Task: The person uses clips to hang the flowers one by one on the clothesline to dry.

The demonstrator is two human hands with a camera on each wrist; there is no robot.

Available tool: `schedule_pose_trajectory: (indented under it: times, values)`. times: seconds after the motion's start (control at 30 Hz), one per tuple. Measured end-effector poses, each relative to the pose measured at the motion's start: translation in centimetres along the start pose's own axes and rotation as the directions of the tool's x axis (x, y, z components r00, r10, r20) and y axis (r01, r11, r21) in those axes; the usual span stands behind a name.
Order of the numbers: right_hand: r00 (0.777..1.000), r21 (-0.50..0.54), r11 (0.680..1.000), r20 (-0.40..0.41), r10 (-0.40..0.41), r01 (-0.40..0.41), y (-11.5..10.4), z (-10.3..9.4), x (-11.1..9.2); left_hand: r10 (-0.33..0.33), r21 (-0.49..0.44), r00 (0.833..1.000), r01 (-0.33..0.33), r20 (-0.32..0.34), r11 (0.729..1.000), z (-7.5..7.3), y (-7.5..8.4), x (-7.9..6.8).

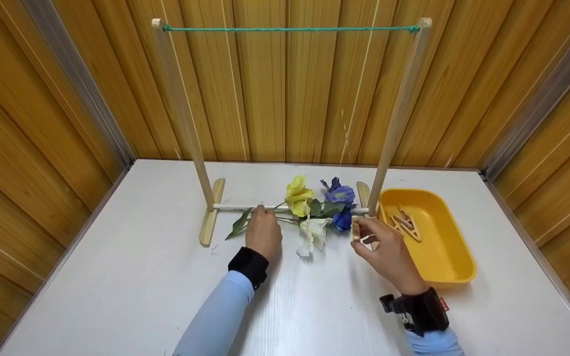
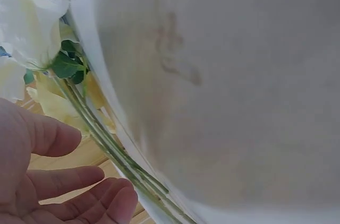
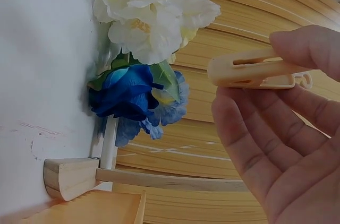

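Note:
My right hand (image 1: 389, 249) pinches a beige clothespin (image 3: 249, 70) between thumb and fingers, just right of the flowers. My left hand (image 1: 264, 230) is over the stem end of the flower bunch. In the left wrist view its thumb and fingers are apart, fingertips close beside the green stems (image 2: 119, 155). The flowers lie across the rack's white bottom rod (image 1: 230, 207): a yellow flower (image 1: 297, 195), a white flower (image 1: 313, 235), a purple-blue flower (image 1: 340, 194) and a deep blue rose (image 3: 125, 92). Green leaves show among them, one (image 1: 239, 225) left of the hand.
Two wooden posts (image 1: 186, 109) stand on flat feet, with a green string (image 1: 290, 29) tied between their tops. To the right, a yellow tray (image 1: 443, 267) holds several clothespins (image 1: 406, 225). Wood-look panels (image 1: 309, 99) enclose the white table (image 1: 126, 267) behind and at both sides.

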State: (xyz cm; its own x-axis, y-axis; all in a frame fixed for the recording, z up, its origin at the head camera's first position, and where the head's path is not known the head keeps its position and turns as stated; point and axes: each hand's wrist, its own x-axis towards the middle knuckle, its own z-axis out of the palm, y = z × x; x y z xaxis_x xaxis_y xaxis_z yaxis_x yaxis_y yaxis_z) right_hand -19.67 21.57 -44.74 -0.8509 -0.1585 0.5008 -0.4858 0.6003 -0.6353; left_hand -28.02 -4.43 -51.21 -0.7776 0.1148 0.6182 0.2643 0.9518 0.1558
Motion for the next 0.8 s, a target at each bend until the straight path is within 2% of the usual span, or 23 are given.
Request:
schedule_pose_trajectory:
  times: [0.17, 0.5, 0.8]
  values:
    - [1.000, 0.012, 1.000, -0.005, 0.025, -0.025, 0.0, -0.2, 0.1, -0.044, -0.001, 0.998, 0.045, 0.037, 0.999, 0.3, -0.1, 0.5]
    - [0.999, 0.002, 1.000, -0.029, 0.014, -0.014, 0.3, -0.5, 0.0, -0.099, -0.006, 0.986, 0.101, 0.134, 0.995, 1.0, -0.9, 1.6]
    - [0.999, 0.009, 1.000, -0.039, 0.014, -0.014, 0.3, -0.7, -0.1, -0.095, -0.015, 0.985, 0.098, 0.141, 0.995, 1.2, -1.6, 2.4]
